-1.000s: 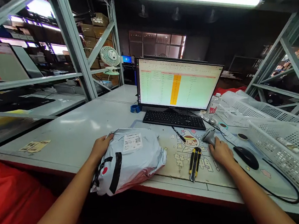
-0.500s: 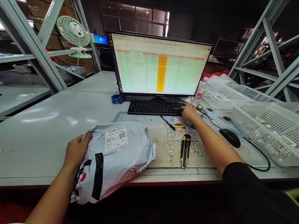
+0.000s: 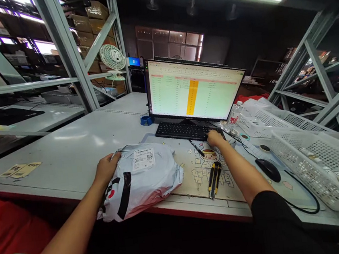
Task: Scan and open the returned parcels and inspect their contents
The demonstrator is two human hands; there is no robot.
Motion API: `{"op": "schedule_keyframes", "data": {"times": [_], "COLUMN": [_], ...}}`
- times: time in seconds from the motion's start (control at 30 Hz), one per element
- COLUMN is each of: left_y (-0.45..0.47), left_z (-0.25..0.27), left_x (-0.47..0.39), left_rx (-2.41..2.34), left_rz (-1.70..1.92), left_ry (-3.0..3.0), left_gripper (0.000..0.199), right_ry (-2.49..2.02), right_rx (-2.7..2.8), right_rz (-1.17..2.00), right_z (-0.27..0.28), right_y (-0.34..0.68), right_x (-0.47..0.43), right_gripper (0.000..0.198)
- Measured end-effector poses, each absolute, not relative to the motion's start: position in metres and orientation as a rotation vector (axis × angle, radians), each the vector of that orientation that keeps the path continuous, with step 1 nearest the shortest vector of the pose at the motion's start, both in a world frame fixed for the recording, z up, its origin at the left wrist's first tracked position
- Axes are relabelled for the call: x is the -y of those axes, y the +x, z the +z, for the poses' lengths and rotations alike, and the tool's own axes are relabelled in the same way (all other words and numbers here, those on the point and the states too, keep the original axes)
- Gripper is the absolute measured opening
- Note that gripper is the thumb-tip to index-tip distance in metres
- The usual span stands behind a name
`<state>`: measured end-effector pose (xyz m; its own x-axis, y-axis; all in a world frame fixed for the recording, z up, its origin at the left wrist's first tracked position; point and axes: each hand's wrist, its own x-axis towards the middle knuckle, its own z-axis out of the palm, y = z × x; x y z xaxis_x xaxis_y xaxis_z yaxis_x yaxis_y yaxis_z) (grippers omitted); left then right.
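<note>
A white plastic mailing bag [image 3: 151,181] with a printed label [image 3: 143,159] and black tape strips lies at the table's front edge. My left hand [image 3: 108,167] grips its upper left edge, thumb on top; the other fingers are partly hidden. My right hand [image 3: 214,137] rests on the right end of the black keyboard [image 3: 185,130], fingers on the keys, holding nothing. Behind the keyboard, the monitor [image 3: 196,90] shows a spreadsheet with an orange column. Between bag and right forearm lie a yellow-and-black utility knife [image 3: 215,180], blade end toward me, and a black pen [image 3: 196,148].
A black mouse [image 3: 267,170] and its cable lie right of my forearm. White plastic baskets [image 3: 310,168] line the right side, with a bottle [image 3: 234,114] behind. A blue tape roll [image 3: 146,121] sits left of the keyboard. A small fan [image 3: 113,58] hangs on the metal frame.
The camera view has tilted up and turned left. The selected cell on the spreadsheet has moved right, beside the orange column. Both hands keep their places on the bag and keyboard.
</note>
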<state>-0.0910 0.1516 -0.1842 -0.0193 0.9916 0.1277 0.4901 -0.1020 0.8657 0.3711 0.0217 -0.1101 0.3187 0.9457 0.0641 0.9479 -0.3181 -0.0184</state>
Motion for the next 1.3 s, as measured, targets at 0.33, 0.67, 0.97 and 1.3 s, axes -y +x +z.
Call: {"op": "schedule_keyframes", "data": {"times": [0.33,0.67,0.97,1.3], "left_y": [-0.094,-0.077,-0.061,-0.059], "left_z": [-0.133,-0.086,-0.201,-0.201], "left_x": [-0.155,-0.047,0.025,0.030], "left_rx": [-1.246,-0.068,-0.096,-0.254], "left_rz": [0.790,1.472,0.783,0.677], "left_ry": [1.436,2.958,3.009,2.977], "left_gripper": [0.061,0.029,0.047,0.049], "right_ry": [-2.238,-2.252,-1.831,-1.730], "right_rx": [1.972,1.479,2.062,2.657], "right_rz": [0.263,0.274,0.062,0.008], "right_z": [-0.137,-0.147,-0.042,-0.051], "right_y": [0.326,0.365,0.266,0.158], "right_x": [0.126,0.174,0.100,0.012], "right_gripper": [0.035,0.045,0.059,0.054]}}
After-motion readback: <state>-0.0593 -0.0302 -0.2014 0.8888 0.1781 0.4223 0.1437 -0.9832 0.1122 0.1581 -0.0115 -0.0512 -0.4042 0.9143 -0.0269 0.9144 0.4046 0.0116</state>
